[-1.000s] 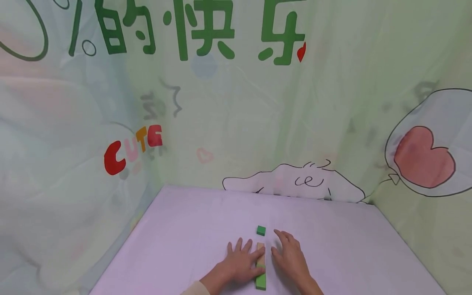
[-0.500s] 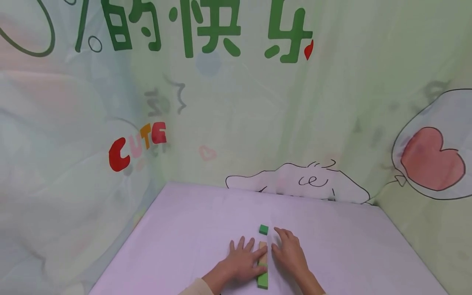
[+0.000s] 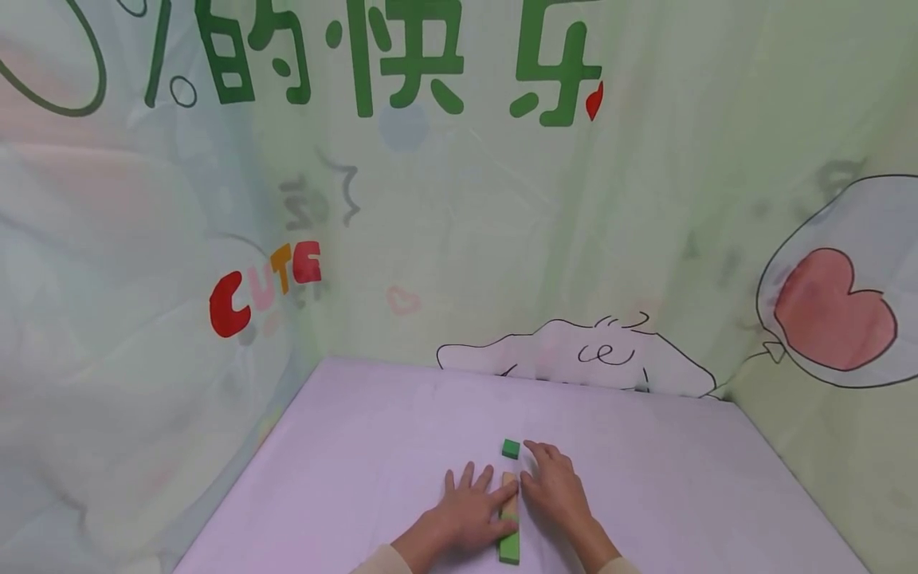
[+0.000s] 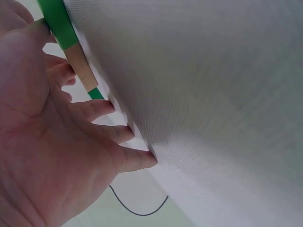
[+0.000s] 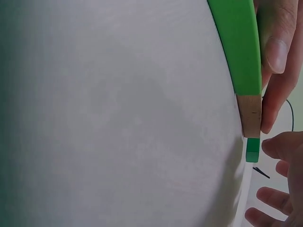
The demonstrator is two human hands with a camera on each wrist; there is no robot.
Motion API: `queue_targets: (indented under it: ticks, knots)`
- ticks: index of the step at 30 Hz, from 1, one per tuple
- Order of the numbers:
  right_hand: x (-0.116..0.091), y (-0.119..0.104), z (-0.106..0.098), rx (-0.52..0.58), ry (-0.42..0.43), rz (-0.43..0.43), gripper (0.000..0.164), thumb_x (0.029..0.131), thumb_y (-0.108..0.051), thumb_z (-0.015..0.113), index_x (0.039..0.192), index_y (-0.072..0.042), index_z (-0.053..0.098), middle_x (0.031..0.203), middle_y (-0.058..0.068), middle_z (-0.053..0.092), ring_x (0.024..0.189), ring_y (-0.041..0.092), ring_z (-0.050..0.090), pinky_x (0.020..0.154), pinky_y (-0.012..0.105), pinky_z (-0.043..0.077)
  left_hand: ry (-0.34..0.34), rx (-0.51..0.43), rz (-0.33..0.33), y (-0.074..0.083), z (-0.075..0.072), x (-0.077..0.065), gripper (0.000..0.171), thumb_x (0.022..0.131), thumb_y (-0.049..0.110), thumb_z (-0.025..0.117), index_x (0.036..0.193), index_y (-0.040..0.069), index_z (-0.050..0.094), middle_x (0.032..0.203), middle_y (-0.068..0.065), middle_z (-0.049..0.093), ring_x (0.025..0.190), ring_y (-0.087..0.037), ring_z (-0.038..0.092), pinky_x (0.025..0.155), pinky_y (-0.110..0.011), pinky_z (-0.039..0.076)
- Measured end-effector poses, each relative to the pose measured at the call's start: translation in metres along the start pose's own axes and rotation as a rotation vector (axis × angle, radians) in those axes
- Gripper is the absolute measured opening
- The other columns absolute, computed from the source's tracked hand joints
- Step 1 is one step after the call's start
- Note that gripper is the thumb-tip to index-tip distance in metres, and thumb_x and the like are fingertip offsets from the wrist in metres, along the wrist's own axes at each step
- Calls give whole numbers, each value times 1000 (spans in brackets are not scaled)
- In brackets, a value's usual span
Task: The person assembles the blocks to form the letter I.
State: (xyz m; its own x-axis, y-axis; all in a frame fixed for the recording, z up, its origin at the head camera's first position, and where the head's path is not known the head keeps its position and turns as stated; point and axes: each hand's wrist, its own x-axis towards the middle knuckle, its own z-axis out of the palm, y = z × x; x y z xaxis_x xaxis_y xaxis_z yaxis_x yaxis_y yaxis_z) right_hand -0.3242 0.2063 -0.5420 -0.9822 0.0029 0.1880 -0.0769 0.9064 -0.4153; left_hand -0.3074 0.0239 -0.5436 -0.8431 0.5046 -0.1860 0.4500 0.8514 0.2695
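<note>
In the head view a light green block and a plain wooden block lie end to end in a line. Farther along that line, across a small gap, sits a dark green cube. My left hand has its fingers spread, the thumb resting on the light green block and the index finger on the wooden one. Its other fingertips touch the tabletop, as the left wrist view shows. Just right of the line hovers my right hand, fingers slightly bent, close to the cube and holding nothing.
The blocks lie on a pale lilac table. A printed cloth curtain stands along its back and both sides, with a balloon drawing on the right.
My right hand has shifted slightly left, closer to the wooden block and the cube. The left hand and the blocks keep their places; the head view wobbles a little.
</note>
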Motion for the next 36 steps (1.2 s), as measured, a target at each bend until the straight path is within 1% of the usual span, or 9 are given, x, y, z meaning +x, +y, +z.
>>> queue_targets:
  ticks: [4,10,14,17,21,26,30,36]
  knots:
    - [2,2,4,-11,-2,-17,55,91,-20,72,143,-8,59,140,25,58,126,49,57,98,66,50,-5,-5,0,0,1,-2,64,98,72,43,158,52,32,169,-5,32,157,-44,24,118,-73,22]
    - [7,1,4,-3,8,-31,55,92,-20,71,144,-8,58,141,25,58,128,48,57,100,65,48,15,8,5,0,-3,-2,66,99,72,43,160,51,29,170,-6,31,157,-44,23,118,-73,22]
    - [10,-1,4,-13,-11,-18,55,93,-19,71,145,-9,57,142,25,57,129,48,56,102,65,48,22,11,15,-1,-2,-2,66,99,71,43,160,50,29,169,-7,32,157,-44,24,118,-73,23]
    - [11,-1,5,-9,-18,-16,55,93,-18,71,145,-8,57,142,25,57,130,49,55,102,65,48,14,7,15,0,-3,-4,65,99,71,44,160,51,29,169,-7,33,156,-44,24,117,-73,23]
    - [12,1,8,13,-12,-31,54,93,-17,70,144,-7,57,142,26,57,130,48,55,104,64,47,12,11,13,1,-4,-6,65,99,71,43,159,50,30,169,-6,33,156,-44,25,117,-73,23]
    - [16,2,9,21,-2,-43,53,94,-17,70,144,-7,58,142,26,58,130,48,55,105,63,47,17,12,16,-1,-3,-3,65,99,71,42,160,50,30,169,-7,32,156,-44,24,117,-73,22]
    - [21,2,13,22,-7,-30,53,94,-18,69,145,-7,58,143,25,57,132,48,54,106,63,46,12,10,12,-2,-3,-2,65,99,71,42,159,50,30,170,-6,32,157,-44,23,118,-73,22]
    - [27,3,17,3,-15,-7,53,92,-18,70,143,-8,59,143,25,58,131,49,55,106,64,46,2,1,11,0,-4,-5,64,99,71,43,159,50,32,170,-6,32,157,-44,24,117,-73,22]
